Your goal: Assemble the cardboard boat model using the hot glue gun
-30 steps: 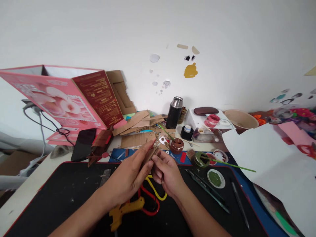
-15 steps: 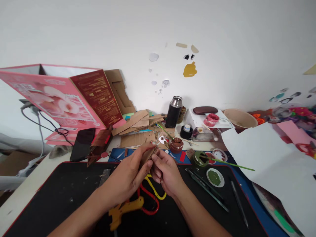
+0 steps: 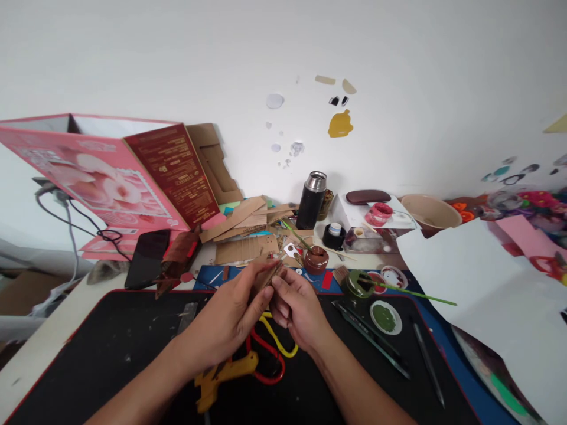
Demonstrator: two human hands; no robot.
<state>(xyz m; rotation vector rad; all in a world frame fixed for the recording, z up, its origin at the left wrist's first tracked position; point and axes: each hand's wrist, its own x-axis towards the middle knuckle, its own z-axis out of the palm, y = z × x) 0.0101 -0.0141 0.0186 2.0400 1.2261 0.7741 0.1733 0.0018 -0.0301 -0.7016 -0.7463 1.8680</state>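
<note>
Above the black mat (image 3: 110, 348), my left hand (image 3: 224, 316) and my right hand (image 3: 299, 304) meet at a small brown cardboard piece (image 3: 264, 278). My left thumb and fingers are closed around it, hiding much of its shape. On its right edge, my right thumb and fingertips pinch it. Below the hands lie scissors (image 3: 271, 381) with one red and one yellow handle; the blades are hidden. A yellow glue gun (image 3: 225, 378) rests to their left, partly under my left forearm.
Cardboard scraps (image 3: 245, 224), a black flask (image 3: 310, 200) and a brown paint jar (image 3: 316, 261) stand behind. A green paint jar (image 3: 359, 284), a lid with green paint (image 3: 385, 317) and pens (image 3: 374, 339) lie right. A pink box (image 3: 110, 177) stands left beside a phone (image 3: 147, 258).
Both hands stay in nearly the same place, still on the cardboard piece. The view has shifted very slightly; nothing else has visibly moved.
</note>
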